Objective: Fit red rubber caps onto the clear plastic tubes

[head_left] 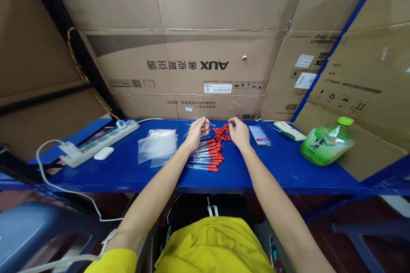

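Note:
My left hand [199, 131] is closed in a pinch around what looks like a thin clear dropper tube [212, 125], whose end sticks out to the right. Loose red rubber bulbs [219, 132] lie in a small pile between my hands. My right hand [240, 133] is at the right edge of that pile, its thumb and fingers curved and slightly apart; no bulb can be clearly made out between them. Nearer to me, several droppers [205, 154] with clear tubes and red bulbs lie side by side, bulbs toward the right. My left hand and forearm partly cover the tubes.
Clear plastic bags [158, 145] lie left of the droppers. Farther left are a power strip [99, 143] and a white earphone case [103, 153]. A phone [260, 135], a green-handled tool [284, 133] and a green tea bottle [326, 143] stand or lie to the right. Cardboard [192, 47] walls the blue table [275, 175].

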The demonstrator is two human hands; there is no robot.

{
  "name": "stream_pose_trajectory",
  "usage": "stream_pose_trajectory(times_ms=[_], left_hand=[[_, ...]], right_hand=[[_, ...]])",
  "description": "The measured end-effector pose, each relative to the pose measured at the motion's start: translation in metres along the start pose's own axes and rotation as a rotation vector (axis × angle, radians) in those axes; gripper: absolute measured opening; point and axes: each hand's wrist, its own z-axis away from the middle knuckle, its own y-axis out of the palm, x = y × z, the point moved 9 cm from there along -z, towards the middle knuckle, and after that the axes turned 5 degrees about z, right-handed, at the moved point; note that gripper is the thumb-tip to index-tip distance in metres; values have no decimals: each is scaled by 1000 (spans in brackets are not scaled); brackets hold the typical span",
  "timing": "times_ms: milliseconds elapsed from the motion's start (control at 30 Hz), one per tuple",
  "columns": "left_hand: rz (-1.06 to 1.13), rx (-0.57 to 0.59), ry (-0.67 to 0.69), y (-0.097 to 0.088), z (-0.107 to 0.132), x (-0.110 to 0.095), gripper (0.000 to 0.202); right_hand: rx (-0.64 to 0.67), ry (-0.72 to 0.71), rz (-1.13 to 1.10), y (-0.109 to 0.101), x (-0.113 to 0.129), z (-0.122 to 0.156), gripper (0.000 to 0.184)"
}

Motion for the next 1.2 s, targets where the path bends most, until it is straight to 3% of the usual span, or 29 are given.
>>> stream_pose_trajectory(times_ms=[133,267,700,833,900,1000,1200], left_hand=[[86,-14,-49,-2,0,3,43],[174,-13,-55,-3,0,3,34],[257,-30,-55,-4,-1,4,21],[228,-48,-7,-4,0,0,28],[209,-30,11,-2,1,-1,32],[189,2,37,2,3,-4,34],[165,37,42,9,6,-6,35]], right_hand=[[82,191,321,5,-35,5,37],[211,218,416,21,-51,8,31],[91,330,346,19,-70,-3,28],[-9,176,149,11,-50,-9,20],[-41,52,-96,9,-29,-10,17],[11,-92,-449,13,4,-6,20],[105,-110,-723,22,36,8,28]])
